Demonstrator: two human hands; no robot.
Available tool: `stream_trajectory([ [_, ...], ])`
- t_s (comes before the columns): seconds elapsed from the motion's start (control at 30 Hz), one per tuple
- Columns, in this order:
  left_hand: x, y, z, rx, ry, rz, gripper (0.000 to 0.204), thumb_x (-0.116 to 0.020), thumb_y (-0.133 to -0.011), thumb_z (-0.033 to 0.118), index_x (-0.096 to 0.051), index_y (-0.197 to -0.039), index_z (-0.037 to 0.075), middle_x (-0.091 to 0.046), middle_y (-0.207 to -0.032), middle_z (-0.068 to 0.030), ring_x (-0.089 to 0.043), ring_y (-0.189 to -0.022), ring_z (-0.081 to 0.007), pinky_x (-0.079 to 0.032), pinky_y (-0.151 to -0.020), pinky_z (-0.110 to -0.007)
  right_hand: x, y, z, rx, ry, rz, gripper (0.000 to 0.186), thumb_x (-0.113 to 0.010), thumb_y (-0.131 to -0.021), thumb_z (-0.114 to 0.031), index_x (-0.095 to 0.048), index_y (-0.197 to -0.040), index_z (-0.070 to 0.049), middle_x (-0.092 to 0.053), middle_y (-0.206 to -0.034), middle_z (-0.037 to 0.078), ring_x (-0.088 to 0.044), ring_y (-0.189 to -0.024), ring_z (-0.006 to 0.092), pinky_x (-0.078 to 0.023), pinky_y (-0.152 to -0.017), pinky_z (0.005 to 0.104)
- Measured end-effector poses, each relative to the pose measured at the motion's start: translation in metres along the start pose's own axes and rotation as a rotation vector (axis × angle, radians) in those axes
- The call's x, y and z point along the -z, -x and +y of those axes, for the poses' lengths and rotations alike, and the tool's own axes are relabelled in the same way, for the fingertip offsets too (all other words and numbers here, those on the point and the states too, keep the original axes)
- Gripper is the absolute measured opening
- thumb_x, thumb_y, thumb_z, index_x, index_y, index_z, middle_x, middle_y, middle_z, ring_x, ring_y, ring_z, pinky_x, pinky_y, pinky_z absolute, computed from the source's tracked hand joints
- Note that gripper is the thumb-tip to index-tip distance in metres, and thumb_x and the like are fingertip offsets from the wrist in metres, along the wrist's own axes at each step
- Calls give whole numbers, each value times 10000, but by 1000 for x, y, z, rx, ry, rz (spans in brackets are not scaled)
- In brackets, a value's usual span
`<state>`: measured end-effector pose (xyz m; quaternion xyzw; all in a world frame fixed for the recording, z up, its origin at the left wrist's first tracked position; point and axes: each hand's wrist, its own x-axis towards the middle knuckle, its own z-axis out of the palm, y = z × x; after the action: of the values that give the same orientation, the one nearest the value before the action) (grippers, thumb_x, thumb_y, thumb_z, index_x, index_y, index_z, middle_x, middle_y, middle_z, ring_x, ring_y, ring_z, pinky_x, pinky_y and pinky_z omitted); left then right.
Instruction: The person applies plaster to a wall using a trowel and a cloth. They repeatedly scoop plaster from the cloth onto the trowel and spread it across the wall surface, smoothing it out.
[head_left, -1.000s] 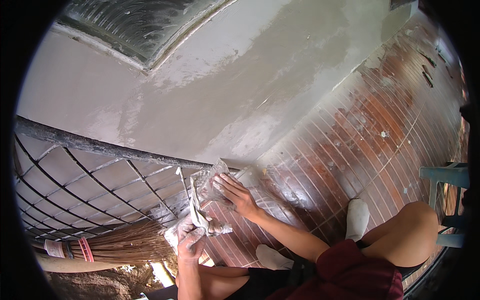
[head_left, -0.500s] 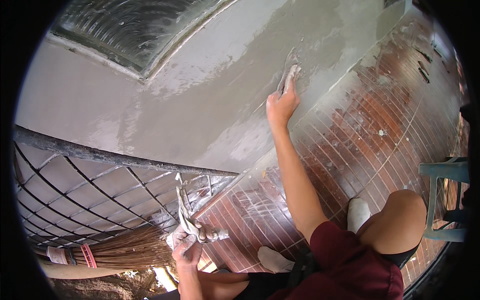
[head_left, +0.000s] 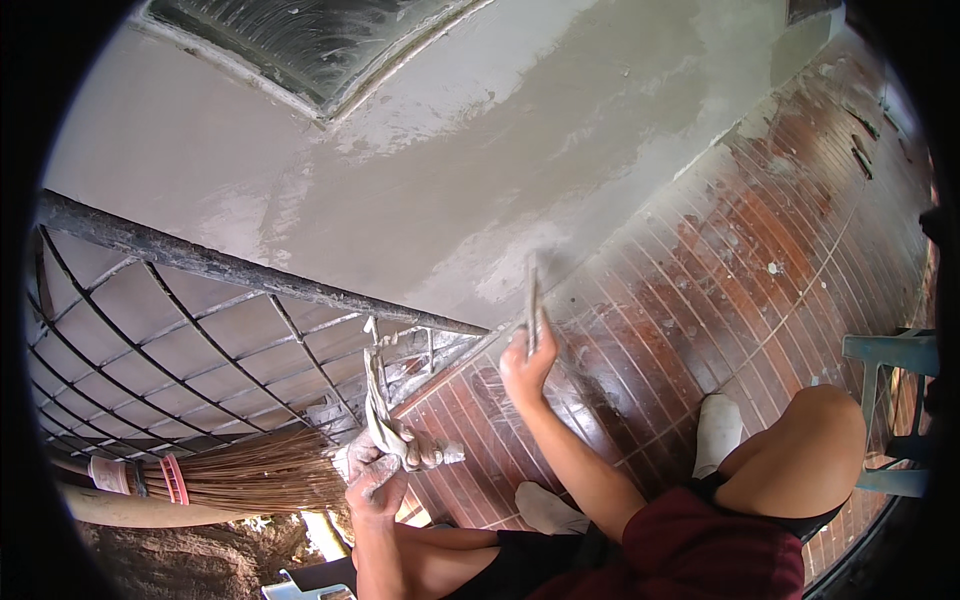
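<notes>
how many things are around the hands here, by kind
plastering tools: 2, a trowel in the right hand and a mortar-caked board in the left hand
brooms: 1, straw broom
metal railings: 1, grid railing
chairs: 1, green chair
white shoes: 2, one and another
total: 7

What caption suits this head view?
Right hand presses a trowel to the plastered wall; left hand holds a mortar board.
</notes>
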<state>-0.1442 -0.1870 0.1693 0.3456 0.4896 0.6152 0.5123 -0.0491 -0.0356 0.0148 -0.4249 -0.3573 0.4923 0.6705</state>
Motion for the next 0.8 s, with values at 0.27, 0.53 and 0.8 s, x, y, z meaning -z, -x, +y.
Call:
stream_trajectory([
  [0.27, 9, 7, 0, -9, 15, 35, 331, -661, -748, 181, -570, -985, -31, -537, -710, -107, -513, -700, -272, -399, -700, -393, -15, -209, -38, 439, 362, 287, 669, -451, -685, 91, -386, -1350, 124, -375, -1405, 330, -394, -1308, 428, -321, -1098, 407],
  [0.53, 10, -14, 0, -51, 59, 50, 342, -646, -752, 191, -562, -1000, -30, -546, -723, -99, -525, -718, -269, -408, -727, -398, -42, -95, -2, 613, 441, -79, 747, -468, -616, 164, -398, -1357, 103, -329, -1443, 311, -312, -1351, 440, -302, -1122, 436],
  [0.8, -23, -37, 0, -19, 17, -38, 334, -655, -754, 178, -570, -994, -39, -567, -728, -117, -538, -728, -277, -408, -702, -393, 12, 5, 26, 470, 226, -432, 619, -544, -738, 138, -477, -1342, 19, -443, -1397, 230, -421, -1306, 374, -435, -1039, 447],
])
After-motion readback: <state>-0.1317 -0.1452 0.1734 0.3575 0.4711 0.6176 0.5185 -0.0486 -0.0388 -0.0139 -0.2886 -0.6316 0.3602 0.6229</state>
